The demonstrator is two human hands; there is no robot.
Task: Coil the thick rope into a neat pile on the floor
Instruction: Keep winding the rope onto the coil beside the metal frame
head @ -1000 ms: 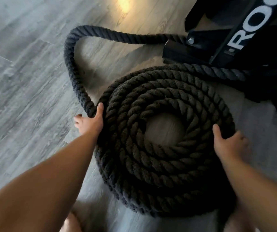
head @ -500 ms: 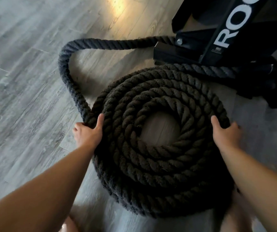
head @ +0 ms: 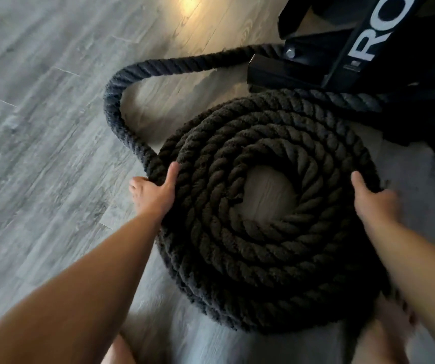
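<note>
**Almost there: tidying, not winding**

Little has shifted in the last second. The left hand (head: pixel 153 195) has crept tighter against the rope (head: pixel 277 258), the right hand (head: pixel 371 198) stays at the opposite rim, and the loose loop (head: pixel 114 111) looks drawn slightly closer.

Farthest left is grey plank floor (head: pixel 40 153). Next the loose loop comes out from under the black frame (head: pixel 303 72), swings wide and runs into the outer turn of the coil (head: pixel 211 158). The left hand grips right at that junction, thumb laid up along the rope and fingers curled round its outer side.

The coil lies flat on the floor just in front of the person. Its tidy turns are stacked round a bare patch of planks in the middle. The right hand grips the right rim, thumb on top and fingers curled over the outer edge. Beyond it, at upper right, another stretch of rope runs along the foot of the black frame.

To my eye the pile is nearly built, and both hands are squaring it up rather than laying a fresh turn. What remains is the loop on the left, plus whatever rope the frame hides. How much that is, I cannot tell.
</note>
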